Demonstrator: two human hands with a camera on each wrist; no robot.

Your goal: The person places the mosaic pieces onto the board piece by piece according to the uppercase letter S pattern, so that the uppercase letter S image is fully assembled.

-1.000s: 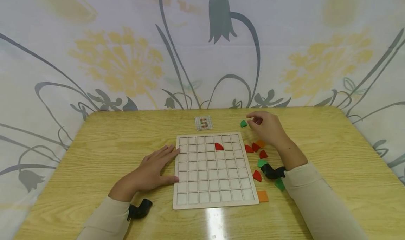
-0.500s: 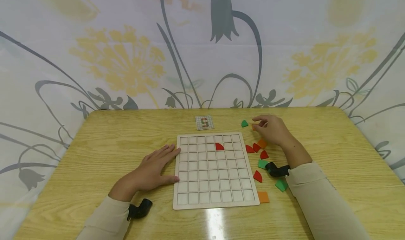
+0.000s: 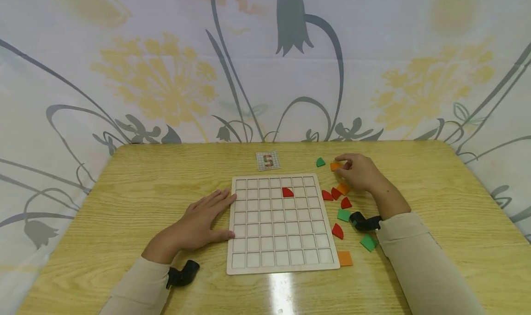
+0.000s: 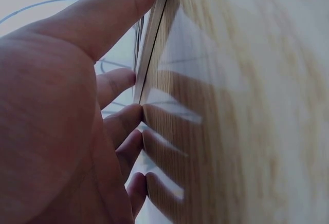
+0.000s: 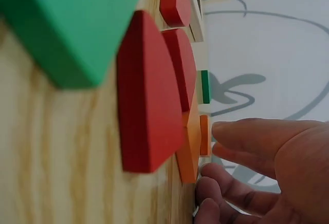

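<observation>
My left hand (image 3: 198, 225) rests flat with spread fingers, its thumb and index fingertip at the left edge of a pale grid board (image 3: 230, 255). In the left wrist view the thumb (image 4: 113, 16) lies along the board's edge. A red quarter-circle tile (image 3: 287, 192) sits in a cell of the upper part of the board. Beyond the board's upper right corner, my right hand (image 3: 360, 173) hovers with loosely curved fingers beside an orange square tile (image 3: 335, 166). That tile lies on the table, fingertips right at its side. To its left is a green quarter-circle tile (image 3: 320, 162).
A small pattern card (image 3: 268, 160) lies behind the board on the wooden table (image 3: 174, 167). Along the board's right side are scattered several red tiles (image 3: 338, 231), green tiles (image 3: 368, 242) and orange tiles (image 3: 345, 258). A flower-printed cloth (image 3: 249, 75) hangs behind the table.
My right hand has moved slightly right and toward me, away from the green quarter-circle. The orange square tile, first hidden by the hand, now shows beside its fingertips. My left hand has stayed put.
</observation>
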